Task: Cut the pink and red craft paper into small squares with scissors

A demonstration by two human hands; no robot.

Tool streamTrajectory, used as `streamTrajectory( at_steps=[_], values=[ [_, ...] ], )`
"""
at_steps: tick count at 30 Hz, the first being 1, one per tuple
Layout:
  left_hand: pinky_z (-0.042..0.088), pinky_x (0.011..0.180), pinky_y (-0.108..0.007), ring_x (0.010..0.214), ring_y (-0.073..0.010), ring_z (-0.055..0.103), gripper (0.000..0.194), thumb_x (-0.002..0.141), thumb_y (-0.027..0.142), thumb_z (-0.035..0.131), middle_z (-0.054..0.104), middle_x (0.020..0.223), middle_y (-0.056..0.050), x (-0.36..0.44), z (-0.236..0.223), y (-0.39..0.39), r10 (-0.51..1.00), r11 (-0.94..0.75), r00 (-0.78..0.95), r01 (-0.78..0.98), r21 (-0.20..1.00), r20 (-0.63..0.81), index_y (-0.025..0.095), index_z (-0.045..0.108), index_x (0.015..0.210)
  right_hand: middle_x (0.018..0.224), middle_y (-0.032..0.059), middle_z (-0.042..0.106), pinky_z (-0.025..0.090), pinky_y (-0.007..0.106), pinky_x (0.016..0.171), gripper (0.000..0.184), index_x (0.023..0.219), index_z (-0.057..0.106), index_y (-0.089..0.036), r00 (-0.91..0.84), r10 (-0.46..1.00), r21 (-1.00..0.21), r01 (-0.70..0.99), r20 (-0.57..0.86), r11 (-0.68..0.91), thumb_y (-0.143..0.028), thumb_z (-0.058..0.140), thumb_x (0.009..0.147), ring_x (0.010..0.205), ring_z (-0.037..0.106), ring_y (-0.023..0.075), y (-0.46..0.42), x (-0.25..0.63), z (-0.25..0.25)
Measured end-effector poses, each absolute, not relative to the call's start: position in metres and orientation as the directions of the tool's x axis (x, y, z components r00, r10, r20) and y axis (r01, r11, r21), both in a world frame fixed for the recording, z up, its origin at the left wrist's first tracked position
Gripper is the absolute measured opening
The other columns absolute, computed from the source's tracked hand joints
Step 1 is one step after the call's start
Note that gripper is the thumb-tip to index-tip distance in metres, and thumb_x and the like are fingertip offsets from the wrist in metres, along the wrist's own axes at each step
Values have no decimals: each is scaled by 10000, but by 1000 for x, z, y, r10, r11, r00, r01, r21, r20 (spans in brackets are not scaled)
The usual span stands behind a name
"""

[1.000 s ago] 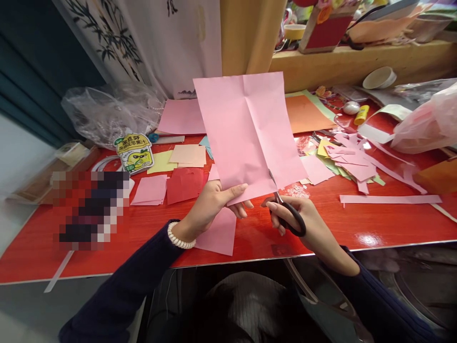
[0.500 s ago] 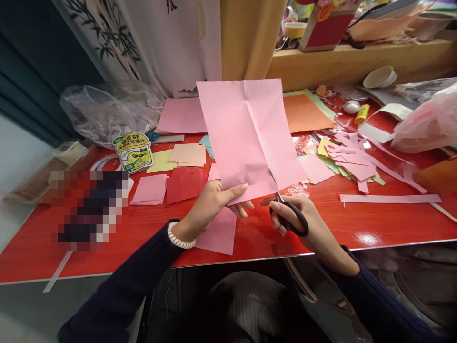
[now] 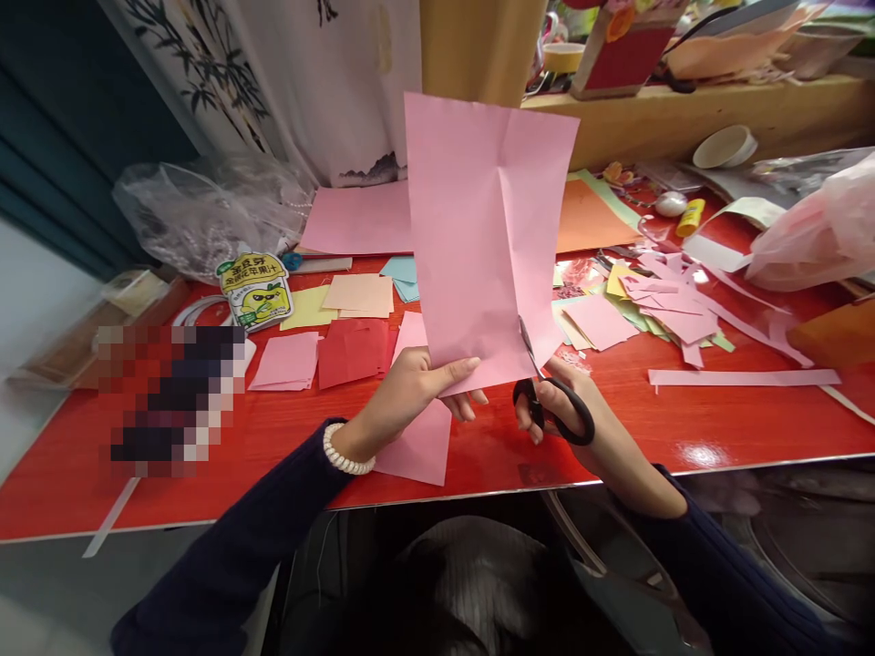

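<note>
My left hand (image 3: 427, 383) pinches the lower left edge of a large pink sheet of paper (image 3: 471, 237), thumb in front and fingers behind. The sheet stands upright above the table, with a crease down it. Black-handled scissors (image 3: 571, 415) are in my right hand (image 3: 578, 401), its fingers in the loops. Their blades lie at the paper's bottom edge, right of the crease, pointing up into the sheet. Under my left wrist another pink sheet (image 3: 424, 446) lies on the table, partly covered.
On the red table (image 3: 273, 456) lie small pink squares (image 3: 283, 360), red squares (image 3: 352, 351), a pile of pink scraps (image 3: 684, 310) and a long pink strip (image 3: 745, 377). A yellow-and-white pouch (image 3: 256, 296) stands at left; a plastic bag (image 3: 820, 228) sits at right.
The held pink sheet has risen, tilted more upright and shifted right at its top. My right hand has turned slightly, and the scissor handles look more spread apart.
</note>
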State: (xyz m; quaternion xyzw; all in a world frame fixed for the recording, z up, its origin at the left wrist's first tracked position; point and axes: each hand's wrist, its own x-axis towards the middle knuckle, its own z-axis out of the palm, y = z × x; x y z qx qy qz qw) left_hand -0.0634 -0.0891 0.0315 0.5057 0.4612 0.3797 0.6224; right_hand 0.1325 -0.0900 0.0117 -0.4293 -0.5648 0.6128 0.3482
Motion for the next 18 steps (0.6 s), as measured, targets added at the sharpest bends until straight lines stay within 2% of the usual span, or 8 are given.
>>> streamTrajectory(
  at_steps=[6, 18],
  values=[
    [508, 561, -228, 484, -111, 619, 310, 829, 362, 591, 689, 601, -45, -64, 31, -89, 934, 199, 308, -29, 980, -181, 100, 659, 677, 549, -36, 573, 363, 232, 437, 420, 824, 366, -217, -400, 908, -992, 72, -125, -105, -571, 587, 774, 411, 483, 93, -87, 133, 13],
    [505, 583, -238, 480, -115, 610, 321, 823, 362, 598, 664, 535, -39, -65, 31, -88, 919, 242, 329, -29, 970, -219, 97, 673, 658, 503, -30, 565, 329, 237, 418, 451, 745, 357, -217, -324, 935, -988, 95, -145, -120, -563, 645, 726, 386, 472, 92, -86, 134, 14]
  ],
)
